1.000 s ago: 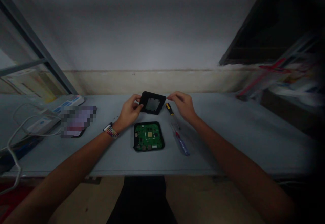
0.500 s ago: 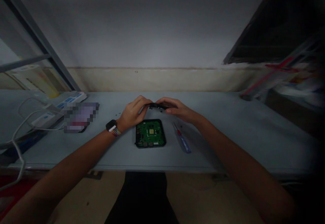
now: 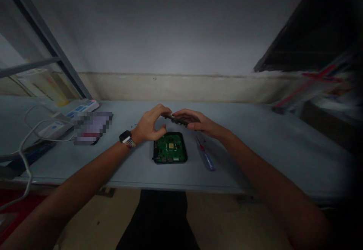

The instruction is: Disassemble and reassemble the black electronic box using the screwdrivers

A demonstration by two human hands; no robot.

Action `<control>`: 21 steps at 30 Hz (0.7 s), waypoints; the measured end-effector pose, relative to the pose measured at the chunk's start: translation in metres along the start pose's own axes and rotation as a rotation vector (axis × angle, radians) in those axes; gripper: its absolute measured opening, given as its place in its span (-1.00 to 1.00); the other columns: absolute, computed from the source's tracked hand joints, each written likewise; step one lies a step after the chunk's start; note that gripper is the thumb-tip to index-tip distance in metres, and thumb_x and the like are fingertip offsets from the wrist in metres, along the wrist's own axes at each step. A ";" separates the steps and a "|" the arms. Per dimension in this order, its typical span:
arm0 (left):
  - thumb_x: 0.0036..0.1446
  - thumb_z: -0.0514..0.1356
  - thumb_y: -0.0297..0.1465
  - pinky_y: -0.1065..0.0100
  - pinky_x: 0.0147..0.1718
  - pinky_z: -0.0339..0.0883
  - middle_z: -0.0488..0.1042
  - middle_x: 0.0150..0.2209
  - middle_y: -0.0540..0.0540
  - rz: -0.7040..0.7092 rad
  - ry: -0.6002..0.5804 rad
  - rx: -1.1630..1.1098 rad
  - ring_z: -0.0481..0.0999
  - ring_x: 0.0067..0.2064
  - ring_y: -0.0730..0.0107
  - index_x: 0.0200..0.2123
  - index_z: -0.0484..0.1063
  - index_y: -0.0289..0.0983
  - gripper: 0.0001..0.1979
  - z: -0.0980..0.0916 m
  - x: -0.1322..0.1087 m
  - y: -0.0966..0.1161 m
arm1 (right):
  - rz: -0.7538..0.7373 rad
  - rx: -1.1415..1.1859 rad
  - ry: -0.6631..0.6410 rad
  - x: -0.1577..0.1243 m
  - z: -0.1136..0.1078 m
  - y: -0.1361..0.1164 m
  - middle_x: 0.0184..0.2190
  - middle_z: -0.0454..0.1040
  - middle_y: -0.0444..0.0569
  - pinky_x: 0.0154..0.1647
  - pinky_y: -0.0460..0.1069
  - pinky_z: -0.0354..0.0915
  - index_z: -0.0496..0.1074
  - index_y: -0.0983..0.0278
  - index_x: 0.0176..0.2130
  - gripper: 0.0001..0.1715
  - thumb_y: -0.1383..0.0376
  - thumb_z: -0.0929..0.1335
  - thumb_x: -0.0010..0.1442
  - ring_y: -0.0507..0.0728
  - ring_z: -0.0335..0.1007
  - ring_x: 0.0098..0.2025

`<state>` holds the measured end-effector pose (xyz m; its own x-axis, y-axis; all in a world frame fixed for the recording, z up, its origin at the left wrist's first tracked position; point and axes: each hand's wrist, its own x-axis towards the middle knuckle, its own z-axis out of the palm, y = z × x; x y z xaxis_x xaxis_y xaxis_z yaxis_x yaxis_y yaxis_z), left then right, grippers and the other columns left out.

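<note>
- Dim grey table (image 3: 255, 148), seen from the seated person's own viewpoint: both bare forearms reach in from the near edge toward an opened case base (image 3: 170, 152), whose green circuit board lies face up.
- Just right of the case base, a blue-handled screwdriver (image 3: 205, 155) lies flat on the table and untouched.
- Just beyond the case base, the two hands meet over its far edge and share a black cover (image 3: 177, 119).
- A second ago the cover was tilted up with its inner face to the camera. It now shows only as a thin edge, turned almost flat and lowered close over the case base but not yet touching it.
- The right hand (image 3: 195, 123) has its grip closed on the cover's right side, with the fingers curled over the top.
- The left hand (image 3: 150, 125), with a watch (image 3: 124, 136) at its wrist, has loosened. Its grip is wide open, the thumb spread away below and only the fingertips on the cover's left end.
- Well left of the case base are a blurred flat item (image 3: 92, 127), a power strip (image 3: 81, 108) and a looping white cable (image 3: 28, 129).
- Behind the case base rises a plain wall, with a metal frame (image 3: 48, 42) far left.
</note>
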<state>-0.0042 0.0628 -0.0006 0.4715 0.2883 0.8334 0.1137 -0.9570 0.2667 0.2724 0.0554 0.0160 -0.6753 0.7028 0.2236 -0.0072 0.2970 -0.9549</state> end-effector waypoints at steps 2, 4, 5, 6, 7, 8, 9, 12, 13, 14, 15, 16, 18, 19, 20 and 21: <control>0.18 0.25 -0.37 0.10 0.01 0.60 0.57 0.05 -0.17 -0.107 0.075 -0.211 0.66 0.02 0.15 0.22 0.37 -0.16 -0.48 -0.001 -0.002 -0.008 | -0.048 -0.156 0.021 -0.001 0.002 -0.005 0.19 0.60 0.08 0.35 0.24 0.32 0.54 0.17 0.22 -0.27 -0.11 0.59 0.22 0.32 0.52 0.25; 0.20 0.22 -0.34 0.13 0.04 0.58 0.56 0.08 -0.15 -0.230 0.199 -0.383 0.67 0.08 0.17 0.20 0.35 -0.14 -0.52 0.000 -0.004 -0.017 | -0.111 -0.402 0.044 -0.002 0.008 -0.012 0.17 0.58 0.11 0.32 0.29 0.33 0.53 0.16 0.22 -0.27 -0.09 0.59 0.22 0.35 0.51 0.22; 0.20 0.21 -0.34 0.16 0.03 0.57 0.55 0.07 -0.13 -0.283 0.260 -0.436 0.67 0.07 0.20 0.16 0.36 -0.14 -0.56 0.001 -0.005 -0.021 | -0.153 -0.527 0.048 -0.003 0.013 -0.015 0.17 0.58 0.12 0.32 0.32 0.33 0.53 0.16 0.22 -0.27 -0.08 0.60 0.20 0.36 0.49 0.22; 0.20 0.20 -0.34 0.19 0.00 0.56 0.55 0.05 -0.12 -0.333 0.313 -0.469 0.67 0.05 0.23 0.11 0.38 -0.14 -0.61 0.002 -0.005 -0.025 | -0.195 -0.632 0.040 -0.004 0.019 -0.018 0.17 0.57 0.13 0.34 0.34 0.32 0.52 0.16 0.23 -0.26 -0.06 0.61 0.19 0.38 0.47 0.24; 0.20 0.20 -0.34 0.22 -0.03 0.55 0.55 0.03 -0.11 -0.379 0.355 -0.490 0.66 0.02 0.26 0.08 0.39 -0.15 -0.64 0.002 -0.005 -0.027 | -0.237 -0.705 0.017 -0.005 0.027 -0.021 0.17 0.57 0.14 0.34 0.36 0.32 0.52 0.15 0.23 -0.25 -0.05 0.62 0.17 0.39 0.46 0.24; 0.19 0.20 -0.35 0.24 -0.05 0.55 0.55 0.02 -0.10 -0.421 0.384 -0.504 0.65 0.00 0.28 0.05 0.40 -0.16 -0.66 0.003 -0.005 -0.029 | -0.256 -0.754 -0.015 -0.006 0.035 -0.022 0.19 0.56 0.15 0.35 0.36 0.32 0.50 0.16 0.26 -0.24 -0.02 0.61 0.18 0.39 0.44 0.26; 0.18 0.21 -0.35 0.26 -0.07 0.54 0.55 0.01 -0.10 -0.457 0.401 -0.511 0.65 -0.02 0.29 0.03 0.41 -0.16 -0.67 0.003 -0.005 -0.029 | -0.265 -0.796 -0.048 -0.008 0.043 -0.024 0.20 0.54 0.18 0.35 0.35 0.34 0.49 0.18 0.27 -0.21 0.01 0.62 0.17 0.39 0.43 0.27; 0.15 0.24 -0.36 0.27 -0.09 0.53 0.54 -0.01 -0.10 -0.516 0.396 -0.510 0.63 -0.04 0.30 0.00 0.42 -0.18 -0.68 0.005 -0.004 -0.028 | -0.264 -0.903 -0.106 -0.011 0.062 -0.024 0.24 0.49 0.23 0.35 0.35 0.37 0.49 0.23 0.30 -0.15 0.01 0.63 0.14 0.40 0.41 0.27; 0.15 0.25 -0.36 0.27 -0.09 0.53 0.54 -0.02 -0.10 -0.523 0.389 -0.506 0.63 -0.04 0.30 -0.01 0.42 -0.18 -0.68 0.005 -0.003 -0.027 | -0.266 -0.926 -0.115 -0.011 0.066 -0.023 0.24 0.49 0.24 0.35 0.35 0.37 0.49 0.24 0.30 -0.14 0.00 0.63 0.14 0.40 0.40 0.27; 0.14 0.26 -0.36 0.27 -0.10 0.52 0.54 -0.03 -0.10 -0.527 0.380 -0.501 0.63 -0.05 0.30 -0.01 0.43 -0.19 -0.68 0.005 -0.003 -0.027 | -0.269 -0.941 -0.123 -0.012 0.069 -0.022 0.24 0.49 0.24 0.36 0.34 0.38 0.49 0.24 0.30 -0.14 0.00 0.63 0.14 0.40 0.40 0.27; 0.13 0.27 -0.35 0.28 -0.11 0.52 0.54 -0.03 -0.10 -0.528 0.373 -0.494 0.62 -0.05 0.30 -0.02 0.43 -0.19 -0.68 0.006 -0.003 -0.026 | -0.269 -0.950 -0.128 -0.012 0.070 -0.020 0.23 0.49 0.24 0.36 0.34 0.38 0.49 0.25 0.30 -0.14 0.00 0.63 0.14 0.40 0.40 0.27; 0.12 0.27 -0.34 0.28 -0.11 0.51 0.54 -0.04 -0.10 -0.529 0.366 -0.489 0.62 -0.06 0.30 -0.02 0.43 -0.19 -0.68 0.006 -0.003 -0.025 | -0.267 -0.956 -0.134 -0.012 0.071 -0.019 0.23 0.49 0.24 0.36 0.34 0.38 0.49 0.25 0.29 -0.14 0.00 0.63 0.14 0.40 0.41 0.26; 0.12 0.27 -0.33 0.28 -0.13 0.51 0.55 -0.05 -0.10 -0.530 0.352 -0.479 0.61 -0.06 0.30 -0.03 0.44 -0.19 -0.68 0.006 -0.003 -0.025 | -0.265 -0.966 -0.141 -0.012 0.071 -0.017 0.22 0.49 0.23 0.36 0.35 0.39 0.49 0.24 0.29 -0.14 -0.01 0.63 0.14 0.40 0.41 0.25; 0.12 0.27 -0.33 0.28 -0.13 0.50 0.56 -0.06 -0.10 -0.531 0.344 -0.477 0.61 -0.07 0.29 -0.03 0.45 -0.20 -0.68 0.006 -0.003 -0.024 | -0.265 -0.971 -0.142 -0.012 0.072 -0.016 0.22 0.49 0.23 0.35 0.36 0.40 0.49 0.24 0.29 -0.14 -0.01 0.63 0.14 0.40 0.41 0.25; 0.12 0.27 -0.34 0.28 -0.13 0.50 0.56 -0.06 -0.10 -0.532 0.337 -0.477 0.61 -0.07 0.29 -0.03 0.45 -0.20 -0.68 0.006 -0.003 -0.024 | -0.267 -0.974 -0.143 -0.012 0.072 -0.016 0.22 0.49 0.24 0.35 0.36 0.40 0.49 0.24 0.29 -0.14 -0.01 0.63 0.14 0.41 0.41 0.25; 0.12 0.28 -0.34 0.28 -0.13 0.50 0.57 -0.06 -0.10 -0.535 0.328 -0.477 0.61 -0.07 0.29 -0.03 0.45 -0.20 -0.68 0.005 -0.003 -0.024 | -0.269 -0.977 -0.144 -0.012 0.072 -0.015 0.21 0.50 0.24 0.34 0.36 0.40 0.49 0.25 0.29 -0.14 -0.02 0.63 0.15 0.41 0.41 0.24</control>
<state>-0.0035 0.0844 -0.0121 0.1680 0.7711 0.6141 -0.1701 -0.5909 0.7886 0.2279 -0.0042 0.0140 -0.8230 0.4694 0.3199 0.3886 0.8760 -0.2857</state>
